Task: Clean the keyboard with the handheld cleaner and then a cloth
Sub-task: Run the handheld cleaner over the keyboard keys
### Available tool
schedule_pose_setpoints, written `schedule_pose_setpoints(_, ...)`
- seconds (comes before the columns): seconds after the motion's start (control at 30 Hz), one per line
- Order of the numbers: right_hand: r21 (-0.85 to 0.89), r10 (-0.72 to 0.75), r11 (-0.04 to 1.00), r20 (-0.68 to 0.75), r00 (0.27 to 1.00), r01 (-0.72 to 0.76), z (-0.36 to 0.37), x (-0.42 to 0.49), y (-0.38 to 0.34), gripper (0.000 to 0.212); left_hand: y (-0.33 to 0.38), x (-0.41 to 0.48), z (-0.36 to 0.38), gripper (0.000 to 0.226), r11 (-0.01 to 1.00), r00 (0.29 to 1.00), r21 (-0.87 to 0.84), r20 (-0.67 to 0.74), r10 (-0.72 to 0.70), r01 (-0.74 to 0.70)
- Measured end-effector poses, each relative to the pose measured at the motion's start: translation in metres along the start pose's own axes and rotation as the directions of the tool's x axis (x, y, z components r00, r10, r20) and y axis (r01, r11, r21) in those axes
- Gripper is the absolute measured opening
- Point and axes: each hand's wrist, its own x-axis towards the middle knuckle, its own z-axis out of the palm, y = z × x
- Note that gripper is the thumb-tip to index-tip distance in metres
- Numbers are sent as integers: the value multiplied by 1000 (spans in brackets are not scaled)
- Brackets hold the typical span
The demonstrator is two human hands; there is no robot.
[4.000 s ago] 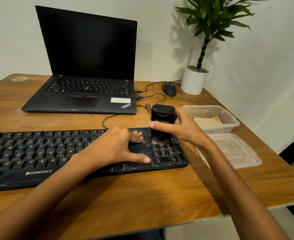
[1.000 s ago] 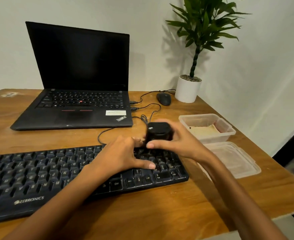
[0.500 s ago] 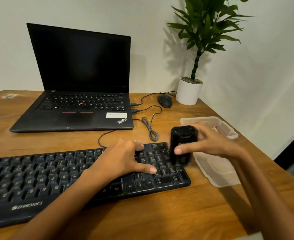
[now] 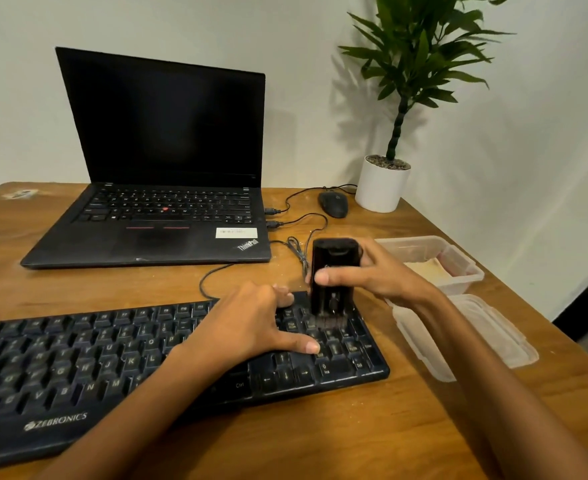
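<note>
- Our right hand [image 4: 377, 277] grips the black handheld cleaner [image 4: 332, 268] at the right end of the black plastic keyboard [image 4: 78, 358]; our left hand [image 4: 251, 327] presses flat.
- Heavy pressure could dislodge keycaps [image 4: 334, 368].

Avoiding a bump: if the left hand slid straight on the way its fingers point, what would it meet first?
Probably the cleaner, held upright on the keyboard by the right hand, just beyond the left hand.

Left hand [image 4: 247, 323] lies flat, fingers spread, thumb out; right hand [image 4: 382, 275] grips the cleaner [image 4: 334, 258] upright.
</note>
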Motion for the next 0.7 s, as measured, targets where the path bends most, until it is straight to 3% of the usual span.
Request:
schedule_pose_setpoints(0.13,48,-25,998,-171,985,34,2,9,-8,28,-1,0,1,98,1000,1000,-6,-11,7,-7)
schedule_pose_setpoints(0.27,-18,31,999,1,1000,-31,5,12,-12,19,-1,0,2,101,1000,1000,-20,-26,-1,1)
schedule_pose_setpoints(0.43,-25,-1,1000,-180,984,-4,5,22,-8,37,-2,0,3,105,1000,1000,-30,-6,9,-9)
schedule_pose_setpoints(0.6,-2,13,1000,-125,992,-14,3,11,2,36,-5,1,3,108,998,1000,-58,-16,22,-23)
schedule_pose_setpoints(0.7,-197,68,977,-78,995,-82,-24,-1,-4,20,-7,2,5,110,998,1000,-57,-18,25,-26)
